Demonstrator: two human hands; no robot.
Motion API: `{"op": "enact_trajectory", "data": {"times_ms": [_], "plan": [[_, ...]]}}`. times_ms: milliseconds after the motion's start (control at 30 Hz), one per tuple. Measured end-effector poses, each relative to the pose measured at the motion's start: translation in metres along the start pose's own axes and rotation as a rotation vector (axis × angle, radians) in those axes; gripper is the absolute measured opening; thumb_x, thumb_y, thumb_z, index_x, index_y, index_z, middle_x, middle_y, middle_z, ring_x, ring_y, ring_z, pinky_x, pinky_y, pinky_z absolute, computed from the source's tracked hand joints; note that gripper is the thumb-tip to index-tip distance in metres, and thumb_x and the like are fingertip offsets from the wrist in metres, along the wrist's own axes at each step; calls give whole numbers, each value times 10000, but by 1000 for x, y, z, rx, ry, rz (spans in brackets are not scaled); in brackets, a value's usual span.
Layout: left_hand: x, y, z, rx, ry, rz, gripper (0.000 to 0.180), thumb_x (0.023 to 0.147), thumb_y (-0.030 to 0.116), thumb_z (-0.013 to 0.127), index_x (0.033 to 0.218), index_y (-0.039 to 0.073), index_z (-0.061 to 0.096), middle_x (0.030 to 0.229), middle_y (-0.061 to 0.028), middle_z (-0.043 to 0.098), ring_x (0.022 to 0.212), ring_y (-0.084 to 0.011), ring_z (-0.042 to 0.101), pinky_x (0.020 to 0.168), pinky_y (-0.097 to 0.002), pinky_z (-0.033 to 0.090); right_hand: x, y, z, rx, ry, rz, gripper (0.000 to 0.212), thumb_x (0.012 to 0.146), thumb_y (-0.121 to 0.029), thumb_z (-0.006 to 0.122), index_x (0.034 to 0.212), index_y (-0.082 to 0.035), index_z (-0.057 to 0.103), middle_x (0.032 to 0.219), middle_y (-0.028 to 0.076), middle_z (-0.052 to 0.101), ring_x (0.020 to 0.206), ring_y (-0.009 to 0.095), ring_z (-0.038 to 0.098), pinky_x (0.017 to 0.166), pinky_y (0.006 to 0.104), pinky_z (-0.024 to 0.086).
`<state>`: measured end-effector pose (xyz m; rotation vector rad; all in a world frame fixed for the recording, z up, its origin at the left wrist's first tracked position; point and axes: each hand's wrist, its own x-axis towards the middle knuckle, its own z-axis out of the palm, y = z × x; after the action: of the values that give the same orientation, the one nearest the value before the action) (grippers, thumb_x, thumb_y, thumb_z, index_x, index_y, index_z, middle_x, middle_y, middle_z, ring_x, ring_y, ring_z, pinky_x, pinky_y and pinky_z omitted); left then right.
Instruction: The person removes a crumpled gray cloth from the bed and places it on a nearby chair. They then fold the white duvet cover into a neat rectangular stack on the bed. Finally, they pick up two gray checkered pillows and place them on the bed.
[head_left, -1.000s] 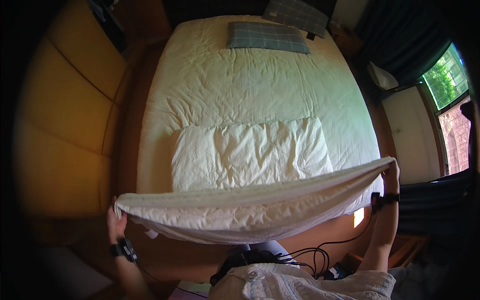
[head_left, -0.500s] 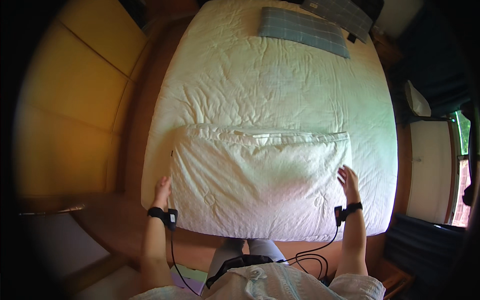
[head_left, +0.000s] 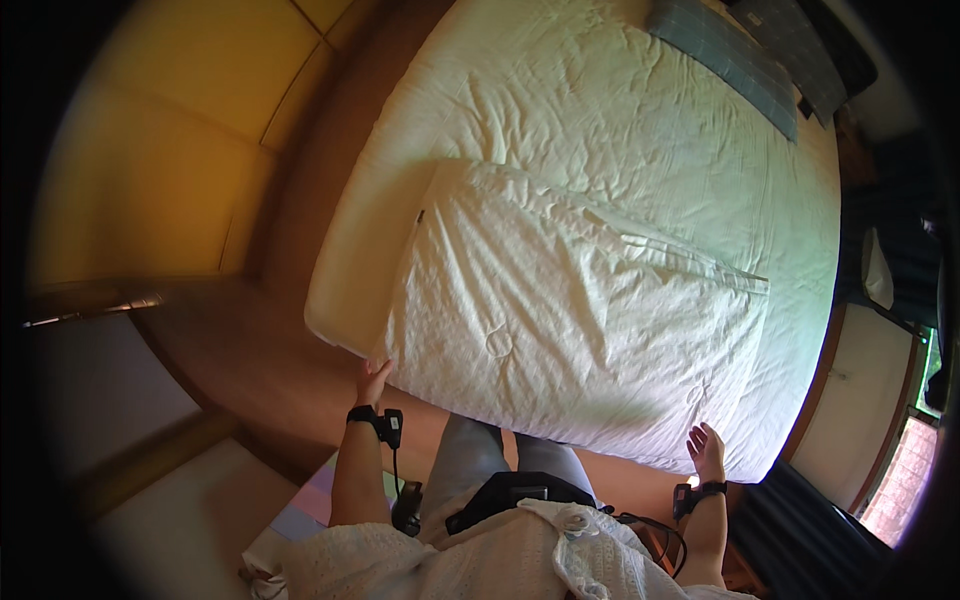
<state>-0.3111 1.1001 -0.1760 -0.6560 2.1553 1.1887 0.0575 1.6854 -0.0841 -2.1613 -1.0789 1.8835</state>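
Observation:
A folded white quilt (head_left: 590,310) lies over the near end of the bed, its top surface creased and its layered edge (head_left: 640,240) facing the far side. My left hand (head_left: 374,382) is at the quilt's near left corner, thumb spread from the fingers; whether it touches the cloth I cannot tell. Over the near right part of the quilt is my right hand (head_left: 706,450), fingers slightly curled and apart, with nothing in it. Dark bands with small boxes (head_left: 388,427) are strapped to both wrists.
The white-covered mattress (head_left: 660,130) extends away beyond the quilt, with grey checked pillows (head_left: 725,60) at its far right. Yellow panels (head_left: 180,130) stand left of the wooden floor (head_left: 290,330). A white cabinet (head_left: 850,400) and a window are on the right.
My view has turned, so the bed and quilt appear slanted. Both hands have moved from the quilt's sides toward its near edge. The folded quilt keeps its shape.

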Motion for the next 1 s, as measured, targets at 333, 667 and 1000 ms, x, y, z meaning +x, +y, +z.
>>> {"op": "enact_trajectory", "data": {"times_ms": [333, 667, 1000], "plan": [[72, -47, -9, 89, -391, 102, 680, 633, 314, 763, 1135, -29, 458, 1036, -154, 579, 976, -228, 554, 806, -325, 447, -80, 80, 36, 0, -18, 113, 238, 804, -218, 588, 1013, -109, 549, 923, 34, 594, 856, 170, 553, 723, 336, 449], [32, 28, 5, -92, -767, -186, 432, 728, 238, 697, 1073, 10, 571, 1030, -66, 603, 919, -147, 571, 781, -276, 457, -124, 124, 60, 33, -67, 128, 192, 832, -221, 553, 993, -117, 556, 905, 36, 602, 850, 177, 561, 728, 344, 464], [-47, 71, -101, -508, -546, 175, 496, 709, 48, 697, 1158, 17, 489, 1058, -69, 563, 931, -162, 553, 801, -297, 468, -129, 112, 101, 41, -196, 41, 210, 854, -197, 517, 1011, -60, 543, 908, 60, 597, 861, 179, 571, 726, 309, 472]]}}
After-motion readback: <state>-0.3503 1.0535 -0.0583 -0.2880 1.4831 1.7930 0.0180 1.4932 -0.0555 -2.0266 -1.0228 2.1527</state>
